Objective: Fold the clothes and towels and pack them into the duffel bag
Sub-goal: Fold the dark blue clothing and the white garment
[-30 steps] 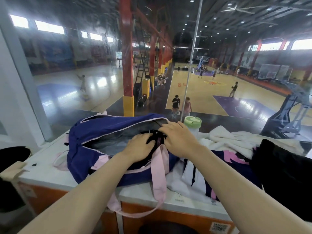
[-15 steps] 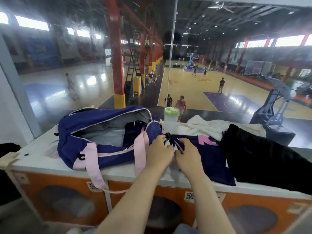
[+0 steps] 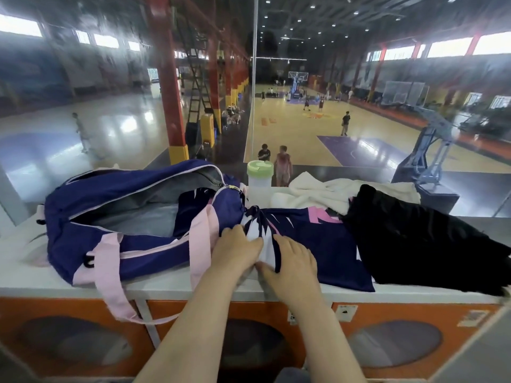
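A navy duffel bag [image 3: 116,217] with pink straps lies unzipped on the white counter [image 3: 30,275], with a folded navy garment [image 3: 193,208] inside its right end. Just right of the bag lies a navy, white and pink jersey [image 3: 312,244]. My left hand [image 3: 235,251] and my right hand [image 3: 293,261] sit side by side on the jersey's bunched left edge, fingers curled into the cloth. A white towel [image 3: 312,192] lies behind the jersey. A black garment [image 3: 420,239] lies heaped at the right.
A translucent bottle with a green lid [image 3: 260,178] stands behind the jersey against the glass wall. The counter's front edge runs just below my hands, above orange cabinet fronts [image 3: 387,333]. One pink strap [image 3: 116,294] hangs over that edge.
My hands left the bag's opening, where they pushed a garment in, and moved right onto the jersey. Since half a second ago they have stayed gathered at its left edge.
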Available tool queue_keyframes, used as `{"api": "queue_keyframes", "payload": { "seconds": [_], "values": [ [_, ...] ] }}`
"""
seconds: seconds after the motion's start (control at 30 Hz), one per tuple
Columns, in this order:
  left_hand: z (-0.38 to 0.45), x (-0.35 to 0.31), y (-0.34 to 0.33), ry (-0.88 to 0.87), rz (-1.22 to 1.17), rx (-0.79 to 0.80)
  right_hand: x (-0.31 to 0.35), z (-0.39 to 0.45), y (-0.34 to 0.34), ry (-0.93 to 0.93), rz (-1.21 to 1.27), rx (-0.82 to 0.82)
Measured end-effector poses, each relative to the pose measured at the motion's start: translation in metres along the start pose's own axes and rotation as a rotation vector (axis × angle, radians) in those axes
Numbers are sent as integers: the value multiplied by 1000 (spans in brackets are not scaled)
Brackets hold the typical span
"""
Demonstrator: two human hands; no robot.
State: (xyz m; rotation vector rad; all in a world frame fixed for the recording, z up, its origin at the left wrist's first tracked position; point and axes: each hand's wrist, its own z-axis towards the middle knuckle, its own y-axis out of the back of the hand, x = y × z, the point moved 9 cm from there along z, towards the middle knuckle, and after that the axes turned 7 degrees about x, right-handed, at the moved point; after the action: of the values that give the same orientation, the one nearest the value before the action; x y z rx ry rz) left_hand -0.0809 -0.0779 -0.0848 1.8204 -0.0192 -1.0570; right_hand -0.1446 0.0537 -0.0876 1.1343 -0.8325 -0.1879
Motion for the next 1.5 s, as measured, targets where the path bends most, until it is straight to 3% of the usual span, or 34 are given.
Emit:
{"api": "queue_keyframes", "payload": {
  "seconds": [0.17, 0.37, 0.5, 0.6, 0.73, 0.87, 1.03, 1.1, 1.23, 1.37, 1.5],
  "values": [
    [2, 0, 2, -55, -102, 50, 4, 3, 8, -17, -95, -21],
    [-6, -4, 9, -116, -344, 33, 7, 8, 0, -21, -186, 96],
    [-8, -3, 10, -78, -477, 48, 8, 12, 3, -13, -201, 30],
    [-8, -7, 14, -107, -506, 7, -2, 13, 12, -60, -10, -93],
    [-11, -9, 20, -132, -560, -77, -28, 9, 23, -194, 609, -234],
    [-8, -20, -4, -159, -708, 55, -35, 5, 27, -227, 845, -293],
    [-16, -45, -53, -207, -929, 329, -22, 5, 17, -70, 728, -122],
    [-14, -46, -60, -190, -965, 304, -21, 5, 15, -65, 721, -65],
    [-8, -36, -53, -64, -1055, 108, -17, 4, 15, 25, 692, 79],
    [-11, -21, -56, 151, -1305, 65, -30, 1, 28, -31, 646, -40],
    [-15, -25, -49, 151, -1522, 73, -49, -4, 37, -128, 326, -157]
  ]
}}
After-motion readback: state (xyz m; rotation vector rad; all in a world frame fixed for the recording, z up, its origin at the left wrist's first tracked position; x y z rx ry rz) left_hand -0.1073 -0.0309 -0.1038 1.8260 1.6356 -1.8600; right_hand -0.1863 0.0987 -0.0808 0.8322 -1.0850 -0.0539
